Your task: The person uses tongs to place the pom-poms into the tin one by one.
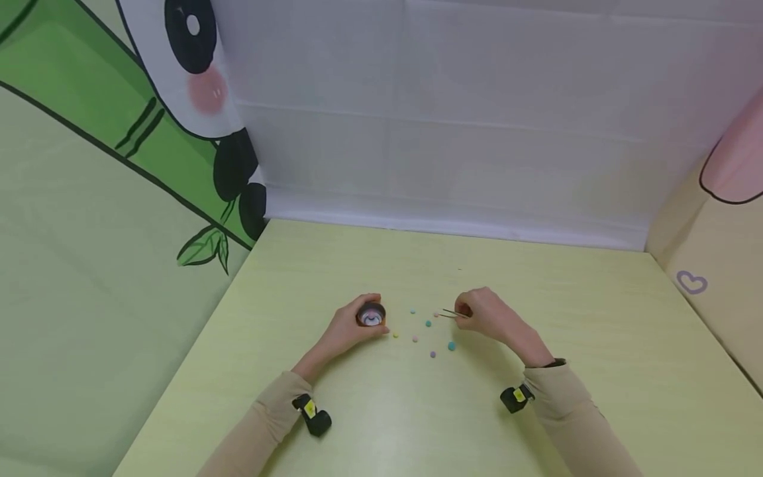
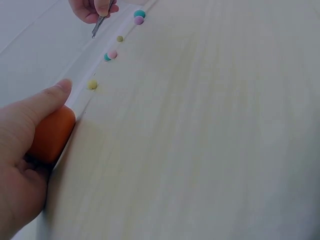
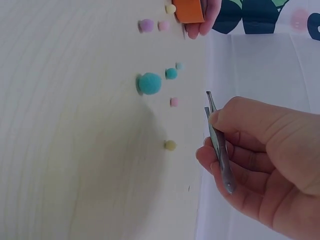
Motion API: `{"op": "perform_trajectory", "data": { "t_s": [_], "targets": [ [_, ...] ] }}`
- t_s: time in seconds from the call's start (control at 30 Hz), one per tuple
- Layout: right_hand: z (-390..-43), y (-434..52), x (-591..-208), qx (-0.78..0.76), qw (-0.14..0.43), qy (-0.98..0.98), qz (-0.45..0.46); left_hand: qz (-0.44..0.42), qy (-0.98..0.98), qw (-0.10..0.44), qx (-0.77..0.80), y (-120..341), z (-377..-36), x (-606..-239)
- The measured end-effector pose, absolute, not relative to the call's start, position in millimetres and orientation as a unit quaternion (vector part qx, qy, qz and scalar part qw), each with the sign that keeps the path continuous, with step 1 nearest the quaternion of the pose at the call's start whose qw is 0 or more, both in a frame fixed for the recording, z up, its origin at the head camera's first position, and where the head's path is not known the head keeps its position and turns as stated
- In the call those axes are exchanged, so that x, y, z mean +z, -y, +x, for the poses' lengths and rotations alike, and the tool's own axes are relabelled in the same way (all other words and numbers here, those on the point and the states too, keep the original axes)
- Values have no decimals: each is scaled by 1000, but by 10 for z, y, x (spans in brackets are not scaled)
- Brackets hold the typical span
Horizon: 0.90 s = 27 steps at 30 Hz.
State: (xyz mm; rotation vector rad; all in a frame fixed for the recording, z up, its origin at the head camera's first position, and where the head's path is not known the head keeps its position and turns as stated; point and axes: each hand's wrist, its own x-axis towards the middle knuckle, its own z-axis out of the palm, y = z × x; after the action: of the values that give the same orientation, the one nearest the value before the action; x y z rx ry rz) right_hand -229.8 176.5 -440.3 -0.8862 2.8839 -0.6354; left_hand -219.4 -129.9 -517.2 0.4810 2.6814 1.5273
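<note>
Left hand (image 1: 350, 324) — fingers curled round small orange open-topped container (image 1: 371, 315) beside scattered fuzzy balls (image 3: 150, 83) | right hand (image 1: 489, 314) — pinching silver metal tweezers (image 3: 222, 152), tips apart, empty | likely lining up a pick | next probably needs tips lowered astride pale-pink ball (image 1: 436, 315)

Soft, diffuse light — faint shadows on the table (image 1: 405, 411) — wrist views hazy.
</note>
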Motion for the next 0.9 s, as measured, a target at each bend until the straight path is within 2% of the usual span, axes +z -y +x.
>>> {"op": "perform_trajectory", "data": {
  "t_s": [0.9],
  "targets": [
    [-2405, -2085, -4556, -226, 50, -939, -256, 138, -862, 14, 488, 1235, -2250, -5201]
  ]
}}
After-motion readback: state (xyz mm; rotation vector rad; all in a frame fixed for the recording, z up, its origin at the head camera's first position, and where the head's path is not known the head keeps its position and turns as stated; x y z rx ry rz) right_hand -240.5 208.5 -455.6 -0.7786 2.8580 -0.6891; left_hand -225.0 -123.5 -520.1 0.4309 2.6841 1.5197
